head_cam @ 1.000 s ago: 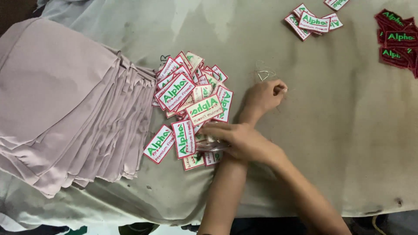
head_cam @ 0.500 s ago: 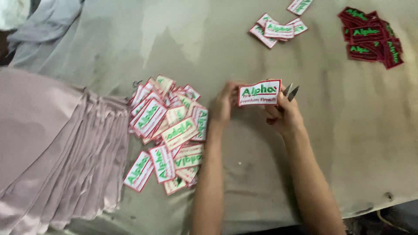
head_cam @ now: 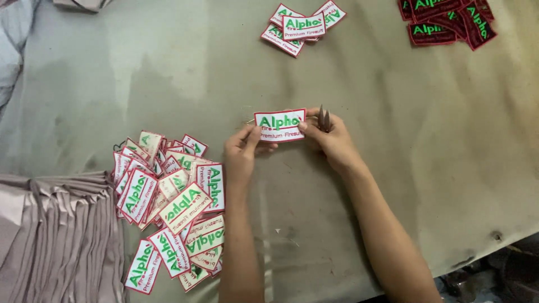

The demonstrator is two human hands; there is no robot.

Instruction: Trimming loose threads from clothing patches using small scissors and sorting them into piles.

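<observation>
Right now both hands hold one embroidered patch (head_cam: pixel 279 125) up over the table (head_cam: pixel 393 112), approx. centre of view. It's a white rectangle w/ red border and green lettering. Left hand (head_cam: pixel 242 152) pinches its left end, thumb on the face and fingers behind. Right hand (head_cam: pixel 331 137) pinches the right end the same way, and also carries small thread snips (head_cam: pixel 323 118), blades pointing to 12 o'clock, tucked against the fingers. So both hands are closed on the patch, the right one sharing its grip w/ the snips.

Handling, as a judgement: the patch looks light and thin, semi-stiff from dense stitching, since it stays flat between two edge pinches w/o drooping. Not fragile and not slippery; the stitched face should give good grip. Best hold is at the short ends or corners on the border, which keeps the lettering clear and leaves the long edges free for the snips. One-hand hold prob. fine too.

Around it: at 8 o'clock from the hands lies a loose heap of similar white patches (head_cam: pixel 168 207), overlapping, some face up at odd angles. Further at 8 o'clock, at the frame edge, is a stack of folded mauve cloth (head_cam: pixel 56 241). At 12 o'clock sits a small pile of white patches (head_cam: pixel 303 25). At 2 o'clock, top right corner, is a group of dark red patches (head_cam: pixel 446 22) w/ green lettering. The table cover is a stained grey-green sheet.
</observation>
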